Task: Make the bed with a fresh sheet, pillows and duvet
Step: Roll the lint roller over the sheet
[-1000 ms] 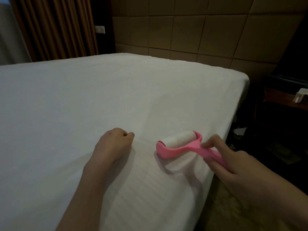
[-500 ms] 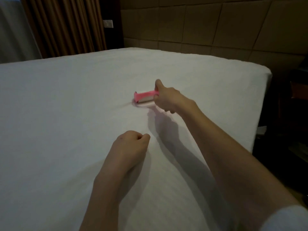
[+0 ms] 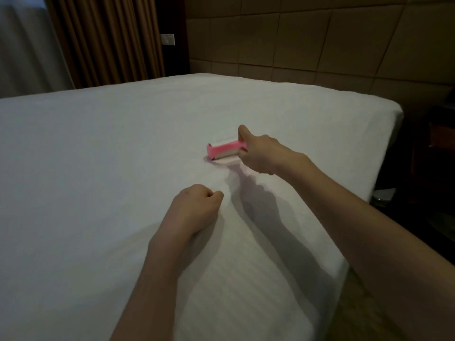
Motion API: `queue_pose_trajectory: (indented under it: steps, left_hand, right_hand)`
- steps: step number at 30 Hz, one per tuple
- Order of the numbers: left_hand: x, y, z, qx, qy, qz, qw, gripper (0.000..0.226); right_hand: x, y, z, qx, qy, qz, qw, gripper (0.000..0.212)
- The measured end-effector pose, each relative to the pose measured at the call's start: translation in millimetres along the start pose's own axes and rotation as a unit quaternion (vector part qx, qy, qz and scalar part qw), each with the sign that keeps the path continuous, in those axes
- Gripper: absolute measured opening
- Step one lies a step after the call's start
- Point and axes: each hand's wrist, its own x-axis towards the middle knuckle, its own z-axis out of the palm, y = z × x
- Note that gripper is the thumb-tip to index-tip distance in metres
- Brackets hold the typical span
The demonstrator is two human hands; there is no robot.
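Sheet (image 3: 103, 183), white and faintly striped, covers the whole bed from the near edge to the padded headboard (image 3: 307, 45), and on it, well out toward the middle, sits the lint roller (image 3: 222, 150) that the right hand (image 3: 261, 153) grasps. That hand is curled round the pink handle, thumb up on top, with the arm stretched nearly straight from the lower right corner of the view. The roller head lies just to the left of the knuckles, touching the fabric, its long axis running roughly left to right across the bed, at right angles to the reaching arm; so any pull back along the arm should roll it toward the near edge, not drag it sideways. The left hand (image 3: 197, 205) is much closer to the body, clenched in a loose fist with nothing visible in it, its knuckles resting on the sheet, apart from the roller and nearer the viewer. It looks placed to brace the body or hold the cloth taut, though which I cannot tell. Cloth around both hands looks smooth and tightly fitted, with only slight puckering beside the roller and the arm's shadow across it. No pillows or duvet are in view, so the task seems at an early stage, the sheet being cleaned. Brown curtains (image 3: 105, 38) hang at the far left, beyond the bed.
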Motion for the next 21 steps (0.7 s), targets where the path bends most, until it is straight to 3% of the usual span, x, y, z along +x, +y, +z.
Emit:
queue_pose_trajectory:
  steps: [6, 11, 14, 21]
  left_hand:
    - [-4, 3, -1, 0.078, 0.008, 0.009, 0.997, 0.043]
    - [-18, 18, 6, 0.183, -0.001, 0.013, 0.983, 0.032]
    - [-25, 34, 7, 0.203, -0.036, 0.020, 0.978, 0.032]
    - [-8, 77, 11, 0.205, -0.065, 0.073, 0.974, 0.031]
  right_hand:
    - [-105, 32, -15, 0.049, -0.015, 0.008, 0.999, 0.010]
    - [-196, 62, -29, 0.053, -0.031, -0.002, 0.998, 0.012]
    - [-237, 81, -45, 0.113, -0.044, 0.024, 0.992, 0.016]
    - [-266, 128, -49, 0.117, 0.052, 0.094, 0.987, 0.015]
